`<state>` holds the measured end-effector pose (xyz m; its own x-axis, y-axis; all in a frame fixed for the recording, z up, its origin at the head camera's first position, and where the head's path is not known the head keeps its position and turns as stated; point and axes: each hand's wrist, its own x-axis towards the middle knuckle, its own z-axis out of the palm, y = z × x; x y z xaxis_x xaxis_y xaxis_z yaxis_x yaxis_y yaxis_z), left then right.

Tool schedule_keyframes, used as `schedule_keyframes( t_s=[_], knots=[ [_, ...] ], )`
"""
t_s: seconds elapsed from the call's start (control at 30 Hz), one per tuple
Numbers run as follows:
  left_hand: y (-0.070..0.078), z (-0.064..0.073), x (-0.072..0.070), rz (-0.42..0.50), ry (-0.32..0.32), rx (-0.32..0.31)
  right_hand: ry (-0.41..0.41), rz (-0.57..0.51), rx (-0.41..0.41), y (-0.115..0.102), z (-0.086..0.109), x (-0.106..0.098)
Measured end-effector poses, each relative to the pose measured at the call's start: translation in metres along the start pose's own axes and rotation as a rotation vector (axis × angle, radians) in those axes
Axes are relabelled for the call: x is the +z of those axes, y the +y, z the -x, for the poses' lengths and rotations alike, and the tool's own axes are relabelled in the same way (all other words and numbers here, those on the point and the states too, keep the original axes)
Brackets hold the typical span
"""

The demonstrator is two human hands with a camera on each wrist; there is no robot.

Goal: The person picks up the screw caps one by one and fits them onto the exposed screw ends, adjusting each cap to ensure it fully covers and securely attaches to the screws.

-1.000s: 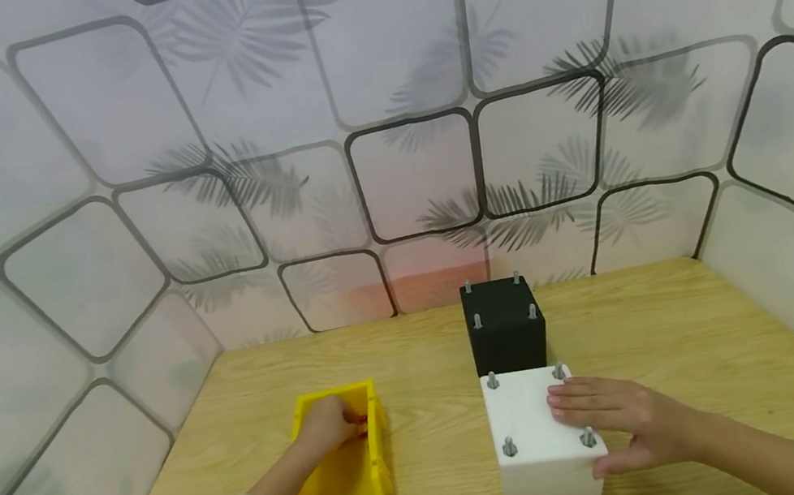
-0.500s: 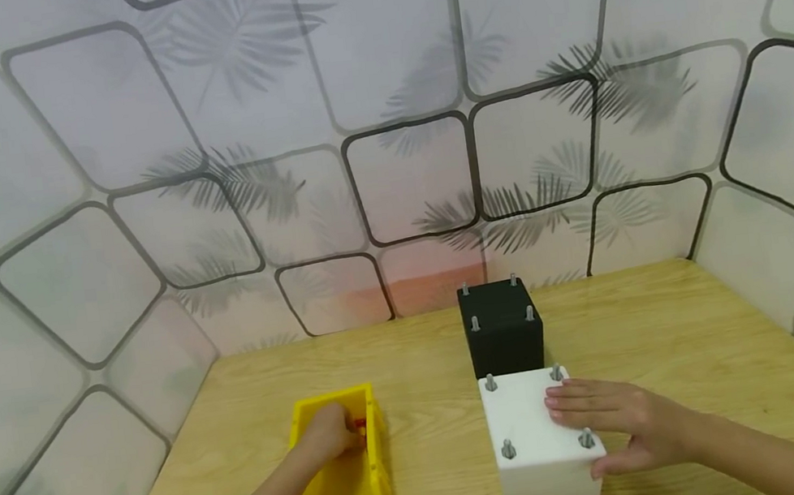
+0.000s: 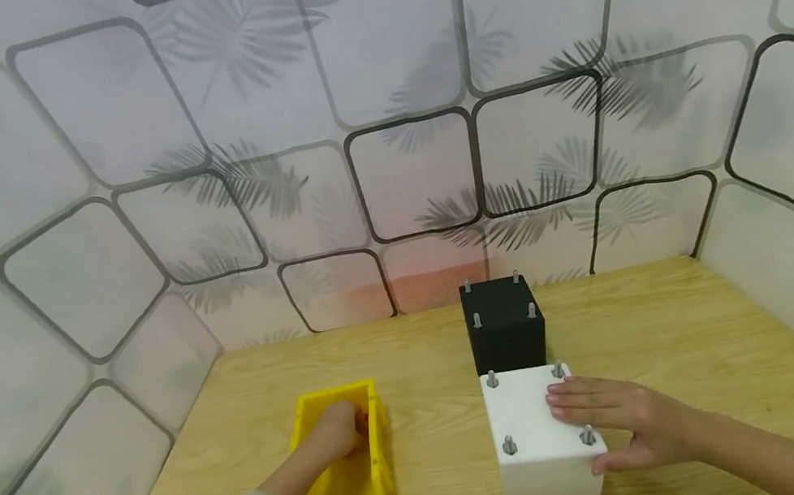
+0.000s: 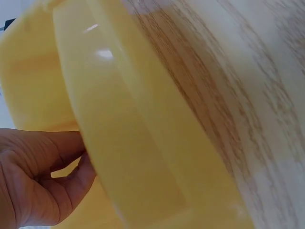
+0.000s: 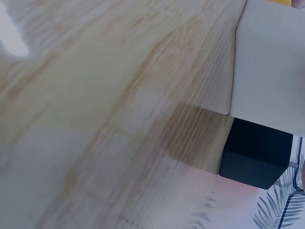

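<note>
My left hand point(image 3: 337, 430) reaches down into a yellow bin point(image 3: 382, 478) on the left, near its far right corner. A small red thing point(image 3: 363, 420) shows just beyond the fingers. In the left wrist view, thumb and index finger point(image 4: 69, 143) bend toward each other, their tips hidden behind the bin's wall; I cannot tell whether they hold anything. On the right, my right hand point(image 3: 626, 417) lies with straight fingers on top of a white block point(image 3: 523, 421), thumb against its side. Bolt-like metal studs point(image 3: 509, 445) stand up at the block's corners.
A black block point(image 3: 506, 333) with similar upright studs stands just behind the white one. Both blocks and the bin are on a wood-grain table point(image 3: 430, 407). A patterned wall covering point(image 3: 411, 180) rises at the table's back and sides.
My left hand shifts slightly inside the bin, and less of the red thing shows beside its fingers. The right hand stays on the white block.
</note>
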<state>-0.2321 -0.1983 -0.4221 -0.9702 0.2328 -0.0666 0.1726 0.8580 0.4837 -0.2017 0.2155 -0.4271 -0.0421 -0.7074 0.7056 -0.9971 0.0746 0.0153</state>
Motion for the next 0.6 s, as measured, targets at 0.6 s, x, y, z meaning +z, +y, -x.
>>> schedule_keyframes(
  t_s=[0.6],
  knots=[
    [-0.0067, 0.0017, 0.0026, 0.109, 0.018, -0.044, -0.022, -0.011, 0.013, -0.0014, -0.002, -0.0029]
  ],
)
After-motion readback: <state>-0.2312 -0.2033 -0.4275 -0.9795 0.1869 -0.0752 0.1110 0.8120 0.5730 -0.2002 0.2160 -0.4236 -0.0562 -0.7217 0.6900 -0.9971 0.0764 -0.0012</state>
